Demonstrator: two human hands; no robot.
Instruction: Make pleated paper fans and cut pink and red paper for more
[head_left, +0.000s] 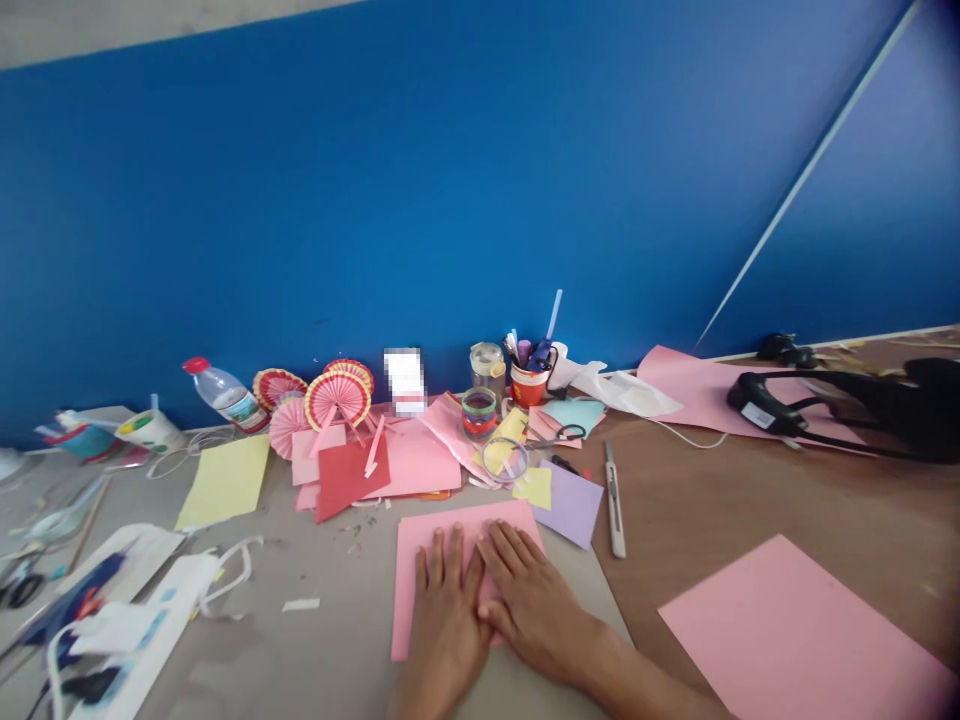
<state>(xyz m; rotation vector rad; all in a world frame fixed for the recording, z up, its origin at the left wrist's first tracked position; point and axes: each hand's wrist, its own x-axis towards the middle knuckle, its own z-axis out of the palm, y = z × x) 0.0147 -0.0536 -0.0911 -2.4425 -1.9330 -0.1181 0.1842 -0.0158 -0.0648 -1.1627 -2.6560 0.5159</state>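
Note:
A sheet of pink paper (405, 600) lies on the grey table surface in front of me. Both hands rest flat on it, side by side and touching. My left hand (450, 610) points away from me with its fingers stretched out. Angled in from the right, my right hand (529, 590) lies with its fingers extended on the sheet, its thumb against the left hand. The hands cover the lower middle of the paper, so whether it is folded there is hidden.
Pink paper fans (337, 400), a bottle (229, 398) and a cup of pens (529, 388) stand along the blue partition. A utility knife (614, 505) and another pink sheet (802, 630) lie at right. A power strip (154, 640) sits at left; a black strapped device (772, 405) lies far right.

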